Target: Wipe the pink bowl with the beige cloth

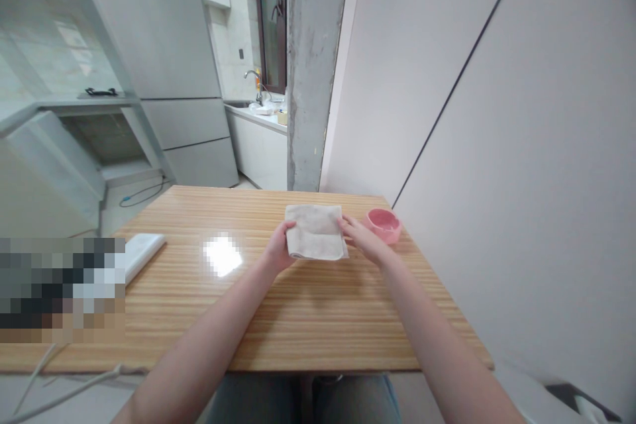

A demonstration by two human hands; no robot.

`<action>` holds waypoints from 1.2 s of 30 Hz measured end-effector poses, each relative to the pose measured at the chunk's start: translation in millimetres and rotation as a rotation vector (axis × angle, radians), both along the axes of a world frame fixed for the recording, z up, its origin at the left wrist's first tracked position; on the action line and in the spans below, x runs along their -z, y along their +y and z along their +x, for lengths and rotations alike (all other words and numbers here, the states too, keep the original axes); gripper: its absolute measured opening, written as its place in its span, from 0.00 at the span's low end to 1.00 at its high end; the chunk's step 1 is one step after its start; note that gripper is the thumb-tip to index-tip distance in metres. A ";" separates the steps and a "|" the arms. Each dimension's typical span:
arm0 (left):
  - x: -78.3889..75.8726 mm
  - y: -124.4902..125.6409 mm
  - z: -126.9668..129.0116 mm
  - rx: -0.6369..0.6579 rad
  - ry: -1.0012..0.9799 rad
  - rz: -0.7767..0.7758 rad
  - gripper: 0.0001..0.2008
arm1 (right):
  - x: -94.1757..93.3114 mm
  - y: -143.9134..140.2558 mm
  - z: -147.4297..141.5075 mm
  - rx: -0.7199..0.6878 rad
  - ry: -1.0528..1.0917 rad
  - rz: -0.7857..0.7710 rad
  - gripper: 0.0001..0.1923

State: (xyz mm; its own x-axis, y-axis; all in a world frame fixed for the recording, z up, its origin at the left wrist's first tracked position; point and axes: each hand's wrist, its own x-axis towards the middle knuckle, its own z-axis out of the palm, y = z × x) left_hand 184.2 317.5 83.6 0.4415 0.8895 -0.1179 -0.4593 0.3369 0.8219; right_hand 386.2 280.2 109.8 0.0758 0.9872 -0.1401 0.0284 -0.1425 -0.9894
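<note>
Two hands grip a folded cloth (316, 232) near the table's (298, 318) far edge: left hand (279, 246) pinches its left side, right hand (358, 238) its right. It looks soft, light and limp, best held by the side edges. A pink bowl (384, 224) sits beside it.

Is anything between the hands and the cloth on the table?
Nothing visible. The left hand and right hand touch the cloth at its two sides. The pink bowl sits apart, right of the right hand.
</note>
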 end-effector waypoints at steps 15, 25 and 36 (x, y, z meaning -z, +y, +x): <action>-0.9 -10.1 12.1 -0.118 0.341 0.487 0.18 | 43.5 4.3 -54.7 -0.010 0.157 0.330 0.24; -2.6 -11.6 15.5 -0.073 0.335 0.482 0.19 | 39.8 -0.8 -55.8 -0.026 0.101 0.359 0.18; 0.6 55.2 -71.9 -0.483 1.036 0.333 0.15 | 44.5 23.8 2.5 0.355 -0.336 0.111 0.16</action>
State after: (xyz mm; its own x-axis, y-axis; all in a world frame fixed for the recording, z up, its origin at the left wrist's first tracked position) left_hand 112.3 372.7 83.0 -0.1168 0.9920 0.0470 0.4542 0.0112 0.8908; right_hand 388.7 304.1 65.3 0.4328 0.8999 0.0540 0.3166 -0.0956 -0.9437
